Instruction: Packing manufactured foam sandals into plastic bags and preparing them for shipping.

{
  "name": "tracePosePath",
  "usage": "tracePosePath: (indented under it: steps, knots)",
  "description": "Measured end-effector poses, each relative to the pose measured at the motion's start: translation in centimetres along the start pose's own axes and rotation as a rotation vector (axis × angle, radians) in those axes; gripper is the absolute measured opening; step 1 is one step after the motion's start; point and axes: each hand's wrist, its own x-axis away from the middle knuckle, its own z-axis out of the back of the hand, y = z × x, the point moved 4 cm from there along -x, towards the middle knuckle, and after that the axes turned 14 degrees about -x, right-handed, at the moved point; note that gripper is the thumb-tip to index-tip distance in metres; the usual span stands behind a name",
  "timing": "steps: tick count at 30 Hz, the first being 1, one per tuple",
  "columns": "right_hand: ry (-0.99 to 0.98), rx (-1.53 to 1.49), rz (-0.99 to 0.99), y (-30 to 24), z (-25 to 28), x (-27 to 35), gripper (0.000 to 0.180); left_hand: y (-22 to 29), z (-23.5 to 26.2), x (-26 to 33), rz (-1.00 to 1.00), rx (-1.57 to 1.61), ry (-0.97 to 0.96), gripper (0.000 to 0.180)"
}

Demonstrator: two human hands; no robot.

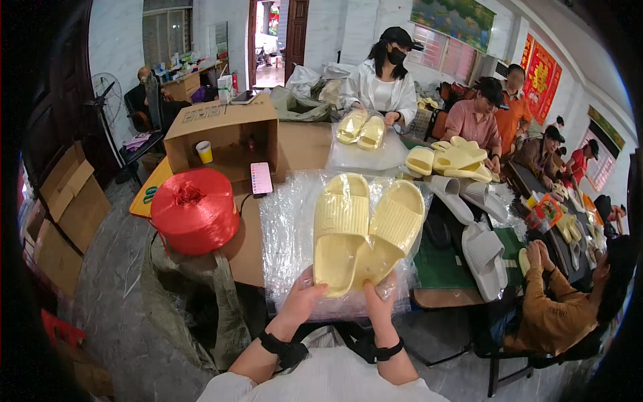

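My left hand (303,299) is closed on the heel end of a pale yellow slide slipper (341,224), its thumb at the sole's edge. The heel of the matching right slipper (398,224) is gripped by my right hand (380,295), with clear film by its fingers. Both slippers point away from me, side by side, their heels overlapping. Beneath them lies a stack of clear plastic bags (284,231). Glossy film shows around the right slipper; whether the pair is inside a bag I cannot tell.
Left of the bags are a red twine roll (194,213), a phone (260,178) and an open carton (221,130) holding a yellow cup (203,151). Grey slippers (483,258) lie right, on a green mat (435,264). Across the table a person (382,84) handles bagged yellow slippers (362,129).
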Motion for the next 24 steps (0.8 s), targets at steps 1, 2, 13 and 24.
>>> tracePosePath:
  steps: [1, 2, 13, 24]
  knots:
    - [-0.010, 0.012, 0.012, -0.1, -0.5, 0.3, 0.045, -0.1, -0.6, 0.4, 0.002, 0.001, 0.003, 0.054]
    - [-0.009, 0.013, 0.009, -0.4, -0.7, 0.8, 0.045, -0.3, -1.0, 0.9, -0.022, -0.020, 0.029, 0.054]
    - [-0.332, 0.111, -0.234, -0.4, -1.3, 1.9, 0.065, -2.8, 0.2, 1.9, -0.020, -0.191, 0.110, 0.049]
    - [-0.601, 0.874, 0.022, 1.1, 1.1, -0.3, 0.079, 2.3, 6.9, 8.0, -0.186, 0.086, 0.251, 0.047]
